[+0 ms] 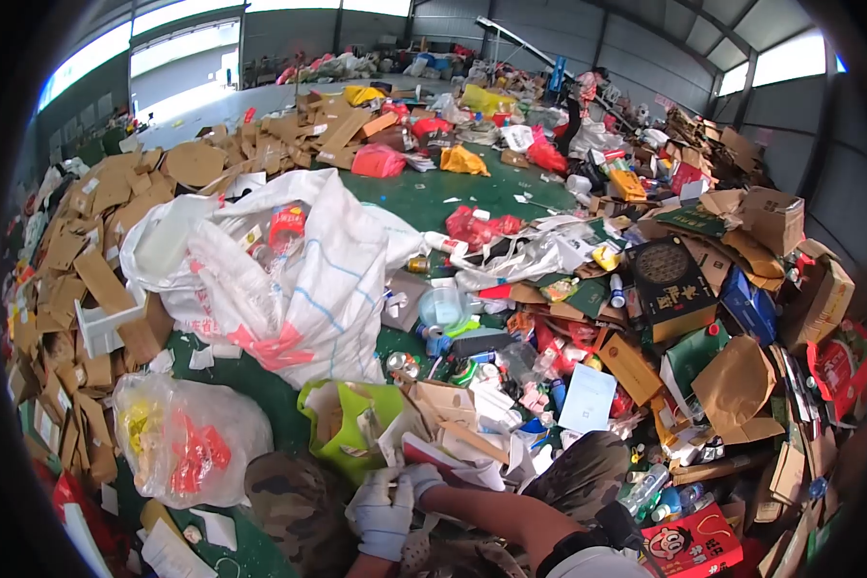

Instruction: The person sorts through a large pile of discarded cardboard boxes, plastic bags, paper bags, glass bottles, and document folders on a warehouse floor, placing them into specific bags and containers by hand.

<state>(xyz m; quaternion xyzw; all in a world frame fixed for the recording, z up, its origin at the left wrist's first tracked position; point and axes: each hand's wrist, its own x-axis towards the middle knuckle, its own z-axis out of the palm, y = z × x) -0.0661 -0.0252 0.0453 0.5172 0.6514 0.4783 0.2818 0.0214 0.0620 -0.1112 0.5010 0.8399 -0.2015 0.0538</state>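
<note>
My left hand [381,516], in a white and blue work glove, is closed low in front of me, between my knees. Right beside it is my right hand [421,481], gloved too and also closed, its forearm reaching in from the lower right. What the fingers hold, if anything, is hidden. Just beyond both hands stands a lime-green bag [328,445] with its mouth open and cardboard and papers inside. Loose white and reddish papers [450,464] lie against the bag, close to my right hand.
A large white woven sack [328,279] full of plastic bottles stands ahead. To the left are a clear plastic bag [250,424] and heaped flat cardboard [77,270]. Mixed waste and boxes [672,284] fill the right. A person [578,106] stands by a conveyor at the back.
</note>
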